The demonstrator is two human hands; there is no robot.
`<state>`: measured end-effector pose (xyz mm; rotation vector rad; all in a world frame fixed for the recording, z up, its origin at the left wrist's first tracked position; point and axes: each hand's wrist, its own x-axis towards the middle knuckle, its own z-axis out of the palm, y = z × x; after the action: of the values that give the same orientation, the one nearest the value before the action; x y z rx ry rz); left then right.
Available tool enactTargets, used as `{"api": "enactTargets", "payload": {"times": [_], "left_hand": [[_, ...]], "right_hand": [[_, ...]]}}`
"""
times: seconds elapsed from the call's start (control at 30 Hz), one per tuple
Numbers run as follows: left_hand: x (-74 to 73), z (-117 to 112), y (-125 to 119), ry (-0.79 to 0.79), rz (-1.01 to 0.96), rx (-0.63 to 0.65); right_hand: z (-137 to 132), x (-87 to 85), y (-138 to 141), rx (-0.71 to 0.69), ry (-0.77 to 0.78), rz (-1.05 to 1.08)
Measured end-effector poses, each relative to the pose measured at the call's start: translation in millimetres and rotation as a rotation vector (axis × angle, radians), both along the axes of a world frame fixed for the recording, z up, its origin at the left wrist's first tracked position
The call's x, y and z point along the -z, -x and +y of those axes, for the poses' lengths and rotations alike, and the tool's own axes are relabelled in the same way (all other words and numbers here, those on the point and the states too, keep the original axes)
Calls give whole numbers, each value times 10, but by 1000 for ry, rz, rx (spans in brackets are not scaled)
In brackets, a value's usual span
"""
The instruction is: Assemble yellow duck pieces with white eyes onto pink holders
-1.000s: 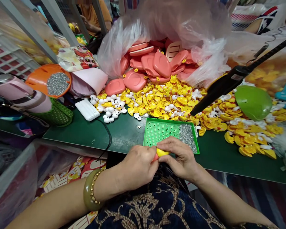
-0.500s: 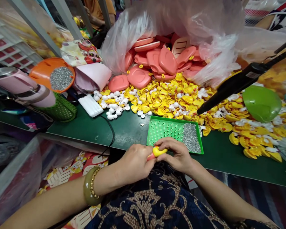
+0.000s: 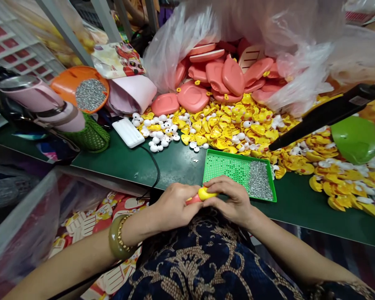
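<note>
Yellow plastic piece [image 3: 206, 193] pinched between both hands, just over the near edge of the bench [image 3: 181, 166], with a coral-pink stub [image 3: 192, 201] poking out on its left. Left hand [image 3: 175, 206]: fingers [image 3: 187, 192] closed around the stub end. Jade-coloured bangle [image 3: 116, 237] on that wrist. Right hand [image 3: 229, 199]: fingers [image 3: 225, 185] curled and pressed together over the yellow piece. Dark patterned garment [image 3: 200, 258] nearest below the hands. Near left, clear plastic bin [image 3: 28, 216] beside printed duck-pattern sheets [image 3: 112, 212].

On the bench, just beyond the right hand: green perforated tray [image 3: 231, 175], grey metal bits [image 3: 261, 180] heaped at its right end. Left: pink tumbler [image 3: 40, 104] in green mesh holder [image 3: 90, 133], orange bowl of grey bits [image 3: 79, 89], white power bank [image 3: 128, 132] with black cable [image 3: 156, 168], white eye pieces [image 3: 156, 137]. Centre and right: heap of yellow duck parts [image 3: 225, 129], black wand [image 3: 328, 114], its label too small to read, green dome [image 3: 356, 139]. Far: coral-pink flat pieces [image 3: 193, 96] spilling from clear plastic bag [image 3: 181, 50].
</note>
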<state>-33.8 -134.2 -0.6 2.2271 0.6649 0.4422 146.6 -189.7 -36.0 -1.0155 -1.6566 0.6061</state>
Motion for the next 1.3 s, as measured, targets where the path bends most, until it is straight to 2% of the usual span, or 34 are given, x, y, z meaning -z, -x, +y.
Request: {"api": "enactTargets", "payload": {"times": [0.17,0.23,0.33,0.4,0.47,0.57,0.73,0.87,0.93,1.0,1.1,1.2,1.3], "left_hand": [[-59,62,233,120,-161,46],[-37,80,311,184,-237,42],[43,82,403,260,-294,6],[95,60,451,193,-328,-59],[122,23,492,43,-373,-110],[100,-41,533,-126,-414,-108],[2,-138,525,-232,-443,-73],[-32,-191,453,-261,-402,-94],[-22,-184,405,-201,-391,-107],[-2,-149,350,-71,-373,-123],[16,-63,253,226,-298,-148],[16,40,130,497,-207,-117],[17,148,-22,587,-177,-84]], "right_hand": [[-25,64,120,-17,159,241],[-24,51,186,-27,135,218],[-6,-7,283,-31,14,144],[0,-47,333,-26,-27,104],[-7,-67,371,-19,-21,91],[-33,-58,409,-19,-6,110],[-71,-5,445,-64,-28,113],[-93,58,450,-64,45,222],[-94,102,440,-49,97,266],[-83,150,422,-22,142,315],[-42,212,384,28,188,387],[45,262,324,44,242,433],[159,281,228,66,260,444]]}}
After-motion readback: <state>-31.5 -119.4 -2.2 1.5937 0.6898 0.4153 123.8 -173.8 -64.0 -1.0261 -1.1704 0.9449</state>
